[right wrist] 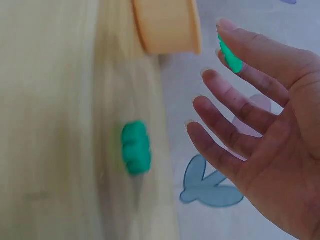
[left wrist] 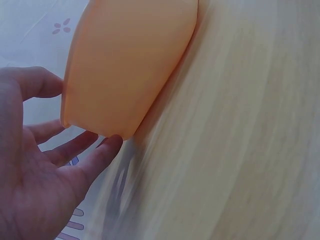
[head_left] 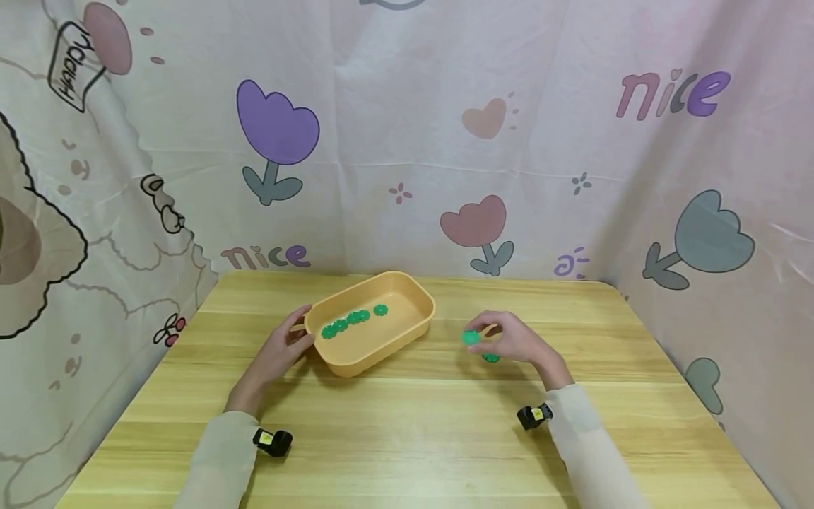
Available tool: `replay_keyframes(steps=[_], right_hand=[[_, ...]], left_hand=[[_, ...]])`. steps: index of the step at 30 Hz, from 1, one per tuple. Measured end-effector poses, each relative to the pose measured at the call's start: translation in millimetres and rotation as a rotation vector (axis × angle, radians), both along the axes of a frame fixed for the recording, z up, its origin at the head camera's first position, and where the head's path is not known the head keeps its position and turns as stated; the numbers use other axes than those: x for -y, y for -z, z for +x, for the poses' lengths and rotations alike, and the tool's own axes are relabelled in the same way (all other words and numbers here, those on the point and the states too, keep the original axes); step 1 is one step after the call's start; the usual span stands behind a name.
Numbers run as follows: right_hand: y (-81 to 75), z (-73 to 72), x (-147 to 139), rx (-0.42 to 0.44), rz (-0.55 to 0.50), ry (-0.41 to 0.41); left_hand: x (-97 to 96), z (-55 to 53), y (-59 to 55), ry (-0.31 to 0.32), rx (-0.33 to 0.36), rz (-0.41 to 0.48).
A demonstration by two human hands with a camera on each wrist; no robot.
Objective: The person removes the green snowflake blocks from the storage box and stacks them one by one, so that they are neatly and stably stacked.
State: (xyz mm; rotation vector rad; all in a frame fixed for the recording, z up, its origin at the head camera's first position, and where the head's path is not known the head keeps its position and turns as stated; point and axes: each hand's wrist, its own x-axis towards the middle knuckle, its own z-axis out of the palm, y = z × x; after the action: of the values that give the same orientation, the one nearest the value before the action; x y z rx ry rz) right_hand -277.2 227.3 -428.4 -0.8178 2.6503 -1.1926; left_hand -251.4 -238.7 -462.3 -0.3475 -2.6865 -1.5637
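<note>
so, green disc [head_left: 470,338] in right hand [head_left: 514,340]

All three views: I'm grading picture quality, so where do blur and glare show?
Head: pale sheen on the table, held green piece slightly blurred; left wrist: table grain smeared; right wrist: loose green piece and table blurred, right hand sharper.

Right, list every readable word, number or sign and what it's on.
"HAPPY": outlined banner on the cloth backdrop, far left.
"nice": backdrop, upper right.
"nice": backdrop, left of centre, just above the table's far edge.
Too small to read: yellow labels on the two black wrist devices.
</note>
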Motion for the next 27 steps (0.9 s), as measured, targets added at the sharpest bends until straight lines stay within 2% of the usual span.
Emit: replay_keyframes(steps=[10,18,27], right_hand=[[22.1,-2.2,-31,0.041,0.005,-0.016],[29.1,-2.2,-43,0.05,0.065,0.002],[33.6,-5.0,-49,0.061,0.082,-0.043]], left_hand=[[0.0,-1.7,1.3,0.002,-0.007,0.0],[0.0,-2.2,2.0,0.006,-0.007,0.003],[-0.2,-1.8,1.3,0.005,0.01,0.019]])
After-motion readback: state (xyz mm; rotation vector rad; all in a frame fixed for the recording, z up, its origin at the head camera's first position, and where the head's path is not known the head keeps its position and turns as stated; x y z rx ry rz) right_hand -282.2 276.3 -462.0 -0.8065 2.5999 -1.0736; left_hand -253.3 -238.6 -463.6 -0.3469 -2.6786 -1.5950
